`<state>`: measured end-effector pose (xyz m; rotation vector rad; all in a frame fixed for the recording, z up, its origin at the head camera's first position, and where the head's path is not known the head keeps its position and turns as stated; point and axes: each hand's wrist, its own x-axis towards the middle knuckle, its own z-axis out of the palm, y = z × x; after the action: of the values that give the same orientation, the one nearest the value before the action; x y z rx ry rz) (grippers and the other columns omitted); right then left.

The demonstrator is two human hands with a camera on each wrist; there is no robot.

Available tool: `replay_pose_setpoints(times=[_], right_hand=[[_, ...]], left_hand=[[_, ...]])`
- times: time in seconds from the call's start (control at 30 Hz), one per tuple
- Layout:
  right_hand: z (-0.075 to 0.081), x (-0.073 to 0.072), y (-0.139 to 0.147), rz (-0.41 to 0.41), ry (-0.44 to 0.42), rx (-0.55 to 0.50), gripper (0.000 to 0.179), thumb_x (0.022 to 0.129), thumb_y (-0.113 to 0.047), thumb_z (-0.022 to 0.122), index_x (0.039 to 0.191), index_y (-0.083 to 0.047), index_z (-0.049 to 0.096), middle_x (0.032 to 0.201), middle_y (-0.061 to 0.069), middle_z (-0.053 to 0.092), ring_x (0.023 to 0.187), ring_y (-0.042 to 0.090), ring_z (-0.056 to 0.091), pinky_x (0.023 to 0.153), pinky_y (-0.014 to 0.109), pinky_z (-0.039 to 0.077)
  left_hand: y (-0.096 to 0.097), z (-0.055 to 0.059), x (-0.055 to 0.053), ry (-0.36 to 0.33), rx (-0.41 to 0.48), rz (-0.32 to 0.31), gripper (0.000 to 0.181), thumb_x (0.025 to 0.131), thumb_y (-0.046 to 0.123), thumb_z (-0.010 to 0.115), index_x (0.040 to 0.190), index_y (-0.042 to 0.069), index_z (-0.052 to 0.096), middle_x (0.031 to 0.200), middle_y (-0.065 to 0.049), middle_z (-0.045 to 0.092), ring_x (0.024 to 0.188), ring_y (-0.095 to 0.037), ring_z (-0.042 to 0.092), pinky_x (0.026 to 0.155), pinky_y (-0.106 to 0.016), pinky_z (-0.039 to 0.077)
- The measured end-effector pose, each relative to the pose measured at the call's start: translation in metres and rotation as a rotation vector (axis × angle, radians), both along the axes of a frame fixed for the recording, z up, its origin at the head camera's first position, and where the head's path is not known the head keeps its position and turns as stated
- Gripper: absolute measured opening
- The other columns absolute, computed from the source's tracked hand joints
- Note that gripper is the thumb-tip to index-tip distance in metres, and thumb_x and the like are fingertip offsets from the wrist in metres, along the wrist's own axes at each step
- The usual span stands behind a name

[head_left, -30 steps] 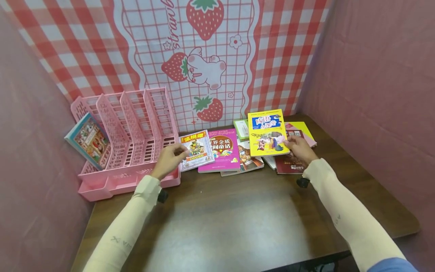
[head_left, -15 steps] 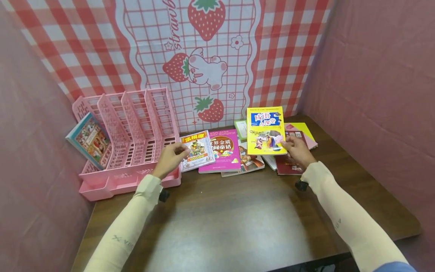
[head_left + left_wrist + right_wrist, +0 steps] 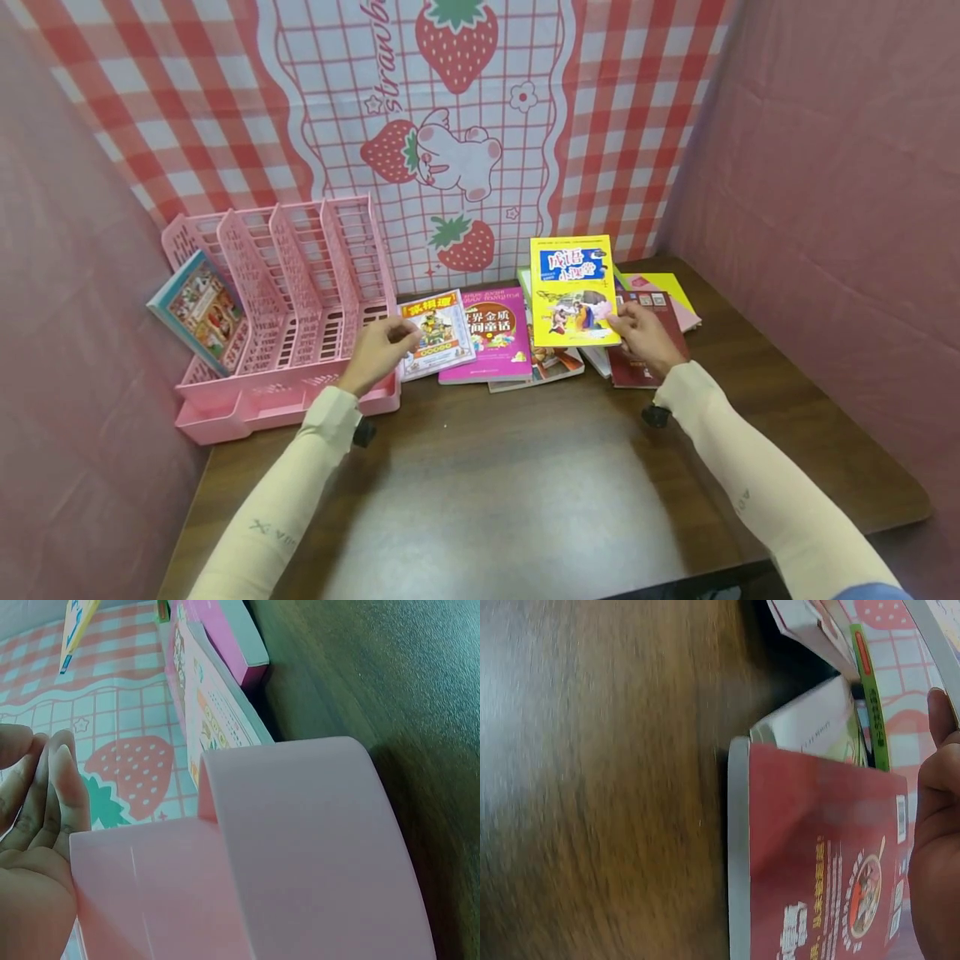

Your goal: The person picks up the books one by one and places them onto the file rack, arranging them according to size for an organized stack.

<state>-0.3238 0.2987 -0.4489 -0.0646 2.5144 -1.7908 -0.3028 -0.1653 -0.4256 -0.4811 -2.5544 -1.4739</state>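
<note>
My right hand (image 3: 648,340) pinches the lower right edge of a yellow book (image 3: 574,292), its cover facing me, raised above the other books. In the right wrist view the thumb and fingers show at the right, beside a corner of that book. My left hand (image 3: 378,353) hovers by the right end of the pink file rack (image 3: 287,379), fingers loosely bent and holding nothing. It is nearest to a comic-style book (image 3: 437,343) that leans on a magenta book (image 3: 501,367). A teal-edged book (image 3: 198,308) stands tilted in the rack's leftmost compartment.
Below the yellow book lies a dark red book (image 3: 637,367), with a pink and yellow one (image 3: 678,293) behind. A partly covered picture-cover book (image 3: 555,364) is next to the magenta one. A strawberry-print cloth (image 3: 517,167) hangs behind the wooden table (image 3: 510,467).
My right hand has moved a little left with the yellow book, uncovering more of the dark red book. The left hand has stayed nearly still.
</note>
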Motion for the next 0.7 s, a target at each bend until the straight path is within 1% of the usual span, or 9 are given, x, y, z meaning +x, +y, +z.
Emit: replay_pose_setpoints(times=[0.1, 0.23, 0.4, 0.53, 0.7], right_hand=[[0.0, 0.0, -0.005, -0.001, -0.009, 0.009, 0.04, 0.108, -0.036, 0.053, 0.125, -0.001, 0.047, 0.082, 0.004, 0.061, 0.052, 0.014, 0.044, 0.044, 0.025, 0.036], [0.002, 0.002, -0.014, 0.007, -0.005, 0.016, 0.041, 0.107, -0.037, 0.054, 0.127, -0.001, 0.048, 0.087, 0.005, 0.062, 0.054, 0.014, 0.045, 0.046, 0.023, 0.036], [0.002, 0.003, -0.026, 0.057, 0.026, -0.033, 0.039, 0.109, -0.03, 0.052, 0.126, 0.004, 0.047, 0.085, 0.003, 0.061, 0.054, 0.012, 0.045, 0.045, 0.022, 0.034], [0.002, 0.003, -0.036, 0.076, 0.048, -0.067, 0.036, 0.109, -0.027, 0.051, 0.123, 0.006, 0.048, 0.082, 0.0, 0.063, 0.054, 0.011, 0.044, 0.045, 0.023, 0.034], [0.001, 0.004, -0.048, 0.088, 0.054, -0.089, 0.034, 0.109, -0.027, 0.052, 0.123, 0.004, 0.048, 0.083, 0.0, 0.063, 0.055, 0.01, 0.043, 0.046, 0.022, 0.033]], left_hand=[[0.002, 0.0, 0.0, 0.012, -0.015, -0.001, 0.014, 0.097, 0.02, 0.072, 0.099, 0.007, 0.074, 0.086, -0.015, 0.073, 0.08, -0.038, 0.068, 0.065, -0.031, 0.052], [0.003, -0.002, -0.001, 0.041, -0.035, 0.002, 0.014, 0.096, 0.02, 0.073, 0.099, 0.007, 0.075, 0.083, -0.008, 0.072, 0.076, -0.029, 0.067, 0.066, -0.031, 0.052], [0.005, -0.003, -0.002, 0.052, -0.05, -0.002, 0.016, 0.097, 0.019, 0.073, 0.101, 0.004, 0.075, 0.085, -0.007, 0.072, 0.077, -0.02, 0.065, 0.07, -0.032, 0.053], [0.007, -0.002, -0.002, 0.056, -0.053, -0.018, 0.016, 0.097, 0.017, 0.072, 0.102, 0.002, 0.075, 0.086, -0.009, 0.072, 0.078, -0.02, 0.064, 0.07, -0.034, 0.052], [0.011, -0.004, -0.002, 0.063, -0.084, -0.03, 0.014, 0.097, 0.019, 0.073, 0.1, 0.006, 0.075, 0.079, -0.005, 0.07, 0.075, -0.019, 0.064, 0.067, -0.034, 0.051]])
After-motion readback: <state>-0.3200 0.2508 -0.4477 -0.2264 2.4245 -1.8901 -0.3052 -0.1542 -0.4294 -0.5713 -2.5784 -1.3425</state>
